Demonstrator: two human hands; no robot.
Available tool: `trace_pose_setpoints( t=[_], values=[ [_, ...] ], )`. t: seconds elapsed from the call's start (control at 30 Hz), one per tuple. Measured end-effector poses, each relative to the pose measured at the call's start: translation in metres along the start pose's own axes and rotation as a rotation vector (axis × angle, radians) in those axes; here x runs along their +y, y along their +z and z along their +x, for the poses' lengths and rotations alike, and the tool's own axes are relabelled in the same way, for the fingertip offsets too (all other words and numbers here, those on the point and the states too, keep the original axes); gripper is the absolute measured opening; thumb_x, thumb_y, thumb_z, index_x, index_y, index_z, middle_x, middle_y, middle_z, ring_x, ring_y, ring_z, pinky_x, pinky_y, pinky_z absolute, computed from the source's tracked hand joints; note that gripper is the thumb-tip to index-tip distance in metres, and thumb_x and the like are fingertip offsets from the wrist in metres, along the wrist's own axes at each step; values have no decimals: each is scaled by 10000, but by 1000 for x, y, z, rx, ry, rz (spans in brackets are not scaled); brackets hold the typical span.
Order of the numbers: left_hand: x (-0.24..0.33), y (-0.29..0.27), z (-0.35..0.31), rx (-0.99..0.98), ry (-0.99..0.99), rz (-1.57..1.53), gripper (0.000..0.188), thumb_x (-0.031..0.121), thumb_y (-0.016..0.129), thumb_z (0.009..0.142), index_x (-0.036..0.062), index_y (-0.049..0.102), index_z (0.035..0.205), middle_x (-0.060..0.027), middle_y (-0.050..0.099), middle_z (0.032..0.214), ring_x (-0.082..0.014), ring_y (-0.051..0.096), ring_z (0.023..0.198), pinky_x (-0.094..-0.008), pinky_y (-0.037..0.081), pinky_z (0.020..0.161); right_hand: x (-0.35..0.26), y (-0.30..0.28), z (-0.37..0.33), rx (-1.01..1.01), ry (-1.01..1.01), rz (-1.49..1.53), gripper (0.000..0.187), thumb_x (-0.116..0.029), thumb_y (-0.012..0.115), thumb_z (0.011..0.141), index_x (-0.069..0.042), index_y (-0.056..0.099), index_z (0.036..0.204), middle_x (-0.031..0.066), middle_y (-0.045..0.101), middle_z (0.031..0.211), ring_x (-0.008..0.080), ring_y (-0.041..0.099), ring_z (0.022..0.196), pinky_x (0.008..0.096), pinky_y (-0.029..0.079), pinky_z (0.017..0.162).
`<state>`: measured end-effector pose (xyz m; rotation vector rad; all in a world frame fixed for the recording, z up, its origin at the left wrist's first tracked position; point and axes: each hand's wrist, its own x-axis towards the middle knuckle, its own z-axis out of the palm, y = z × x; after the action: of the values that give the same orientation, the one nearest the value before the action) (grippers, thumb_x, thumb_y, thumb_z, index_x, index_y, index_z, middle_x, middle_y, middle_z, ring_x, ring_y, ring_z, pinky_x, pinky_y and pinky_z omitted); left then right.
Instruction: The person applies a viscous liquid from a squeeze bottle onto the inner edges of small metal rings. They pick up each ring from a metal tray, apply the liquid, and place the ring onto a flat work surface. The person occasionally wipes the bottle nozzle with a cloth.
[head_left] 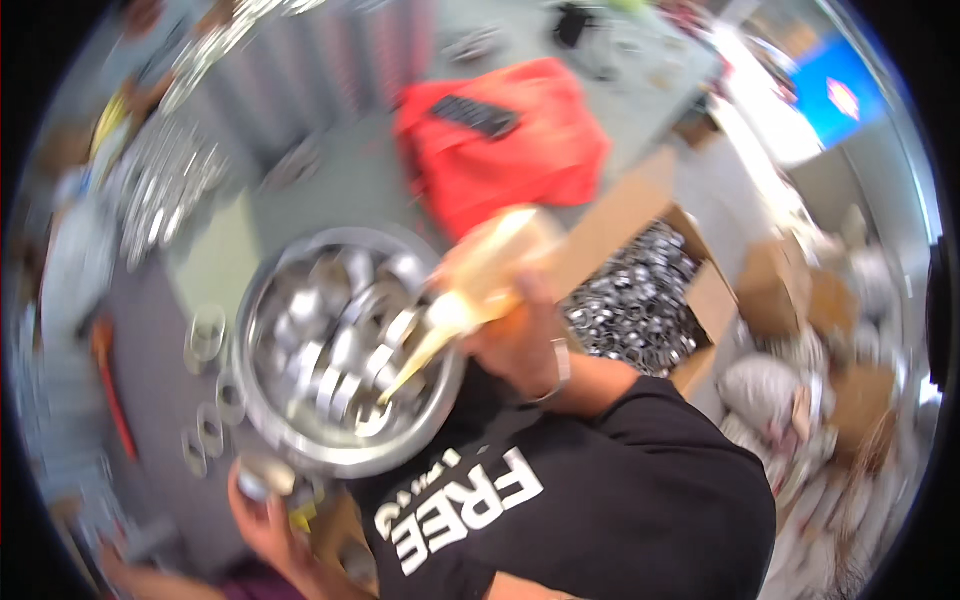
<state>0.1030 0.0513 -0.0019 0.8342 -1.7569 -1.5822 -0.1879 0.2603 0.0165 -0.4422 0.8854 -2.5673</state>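
A yellowish squeeze bottle [520,240] is tilted in my right hand [510,340], its long thin nozzle slanting down over a round metal bowl [350,462]. Shiny metal rings [345,350] fill much of the bowl, and the nozzle's tip lies low among those at its near right side. Whether any liquid leaves it is lost in blur. Below the bowl's left edge, my left hand [265,525] has its fingers closed round a small shiny metal ring [255,487]. Several loose rings [210,430] lie on the table beside the bowl.
Right of the bowl stands an open cardboard box [705,300] full of metal rings. A red cloth [520,150] bears a black remote-like object [475,115]. A red-handled tool [115,390] lies at left. Sacks [765,390] and cartons crowd the right; another person [150,60] is far left.
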Motion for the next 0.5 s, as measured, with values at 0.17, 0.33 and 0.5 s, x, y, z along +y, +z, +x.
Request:
trace_pose_setpoints(
  t=[0.17, 0.33, 0.5],
  values=[
    [22, 73, -10, -392, -678, -939, 800, 611, 501, 922, -52, 385, 1354, -211, 546, 1223, -303, 640, 966, -348, 584, 760, 2, 3, -7, -535, -435, -281, 710, -394, 737, 816, -1, 353, 1266, 271, 573, 1032, 269, 632, 694, 308, 535, 530],
    [15, 89, -13, -531, -834, -1060, 671, 551, 456, 971, -53, 455, 1262, -173, 607, 1112, -238, 678, 927, -374, 607, 782, 7, 23, -16, -919, -528, -465, 765, -354, 796, 796, -4, 318, 1279, 334, 556, 1071, 263, 600, 593, 329, 516, 469],
    [14, 90, -14, -518, -879, -1012, 646, 511, 522, 955, -45, 450, 1278, -153, 611, 1128, -213, 670, 952, -380, 601, 803, 8, 24, -23, -944, -554, -637, 746, -346, 803, 787, -16, 340, 1271, 327, 568, 1089, 265, 612, 646, 326, 521, 456]
  ],
)
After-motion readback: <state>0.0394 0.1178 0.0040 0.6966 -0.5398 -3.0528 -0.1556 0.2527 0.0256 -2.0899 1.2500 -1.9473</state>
